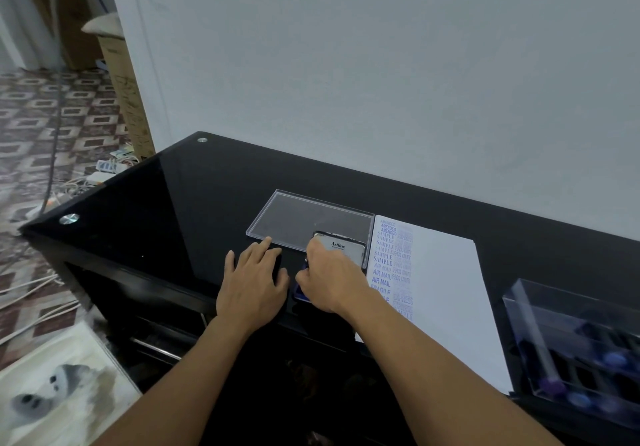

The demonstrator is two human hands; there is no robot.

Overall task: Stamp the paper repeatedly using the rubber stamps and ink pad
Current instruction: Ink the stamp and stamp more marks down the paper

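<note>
A white paper (pixel 445 293) lies on the black glass table (pixel 166 196), with two columns of blue stamp prints (pixel 393 262) along its left edge. Left of it sits the ink pad (pixel 298 294), its Artline lid (pixel 341 246) raised. My right hand (pixel 329 279) is curled over the blue pad, its fingers closed on a rubber stamp that the hand almost wholly hides. My left hand (pixel 252 272) rests flat on the table just left of the pad, fingers stretched forward.
A clear plastic lid (pixel 304 215) lies flat behind the ink pad. At the right edge stands a clear box (pixel 568 345) with several stamps in dark slots. The wall runs close behind the table. Cables and a cardboard box lie on the floor to the left.
</note>
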